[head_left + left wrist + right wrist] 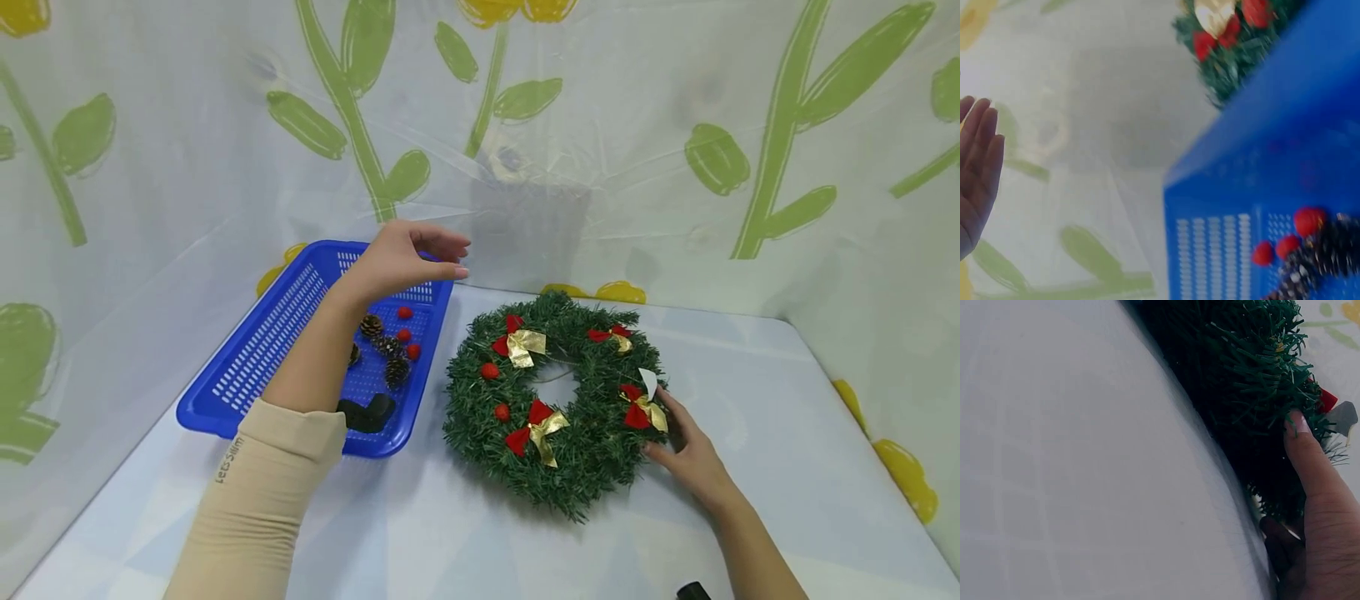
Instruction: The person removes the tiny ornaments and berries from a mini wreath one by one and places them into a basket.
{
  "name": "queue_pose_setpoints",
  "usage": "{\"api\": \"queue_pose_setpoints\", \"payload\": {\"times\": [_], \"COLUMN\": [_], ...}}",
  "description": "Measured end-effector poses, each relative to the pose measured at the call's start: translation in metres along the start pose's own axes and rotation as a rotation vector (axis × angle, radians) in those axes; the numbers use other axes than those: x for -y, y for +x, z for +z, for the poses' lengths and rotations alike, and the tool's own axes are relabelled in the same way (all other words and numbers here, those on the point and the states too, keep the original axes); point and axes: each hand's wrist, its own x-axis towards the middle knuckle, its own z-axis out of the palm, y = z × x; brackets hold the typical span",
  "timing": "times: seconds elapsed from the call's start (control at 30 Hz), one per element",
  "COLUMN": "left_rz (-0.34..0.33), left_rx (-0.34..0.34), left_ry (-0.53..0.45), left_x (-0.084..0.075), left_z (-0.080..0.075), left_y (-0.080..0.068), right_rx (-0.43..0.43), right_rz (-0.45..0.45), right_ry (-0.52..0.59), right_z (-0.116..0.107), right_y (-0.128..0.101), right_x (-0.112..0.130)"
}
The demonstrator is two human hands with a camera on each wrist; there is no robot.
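Observation:
A round green wreath (480, 458) lies on the table, decorated with red and gold bows (536, 429) and two red berries (490, 371). My right hand (693, 458) grips the wreath's right edge, thumb on the greenery and the other fingers lower down, partly hidden. Beside that hand, a white tag (648, 382) sticks up from the right-hand bow. My left hand (412, 260) is raised over the far right corner of a blue basket (300, 308), holding nothing, with thumb and fingers apart. Pine cones (396, 371) and red berries (413, 352) lie in the basket.
The basket stands left of the wreath, with a strip of pale tabletop (427, 483) between them. A flower-patterned curtain (637, 183) encloses the table at the back and sides. A black device (367, 412) shows beside the left forearm.

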Motion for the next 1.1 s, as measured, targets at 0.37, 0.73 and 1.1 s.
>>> {"api": "queue_pose_setpoints", "payload": {"times": [0.37,0.73,1.1], "left_rz": [-0.036,-0.106,-0.198], "left_rx": [-0.110,-0.176,-0.137], "left_ry": [-0.039,-0.146,-0.265], "left_x": [-0.025,-0.016,0.018], "left_z": [0.025,0.057,0.101], "left_y": [-0.019,-0.046,-0.056], "right_rx": [0.000,0.006,0.004], "right_rz": [-0.009,0.002,-0.013], "right_ry": [-0.009,0.001,-0.007], "right_z": [0.001,0.001,0.001], "right_y": [0.005,0.005,0.004], "right_x": [-0.001,-0.002,-0.002]}}
